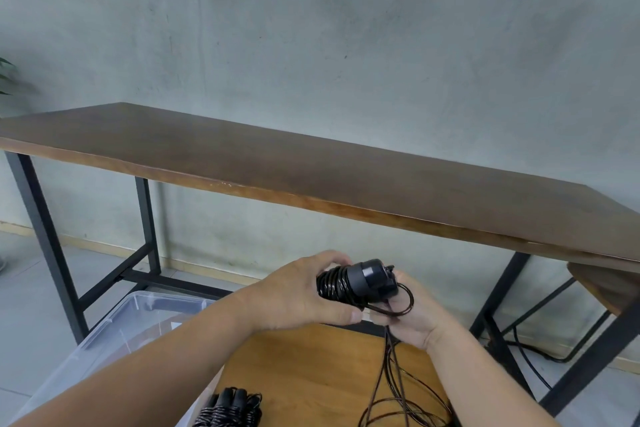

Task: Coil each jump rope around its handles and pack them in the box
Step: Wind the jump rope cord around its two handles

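Black jump rope is sitting mid-air betw. both hands, handles bundled together w/ glossy dark cord wound tight round them; handle ends are pointing right, toward the camera's right side. A small loop of cord is sticking out by the handle ends, and the uncoiled remainder is hanging straight down and piling in loose loops on a light wooden surface below. Second rope bundle, already coiled round its handles, is lying at bottom edge, just beside the clear plastic box, which is standing open at lower left.
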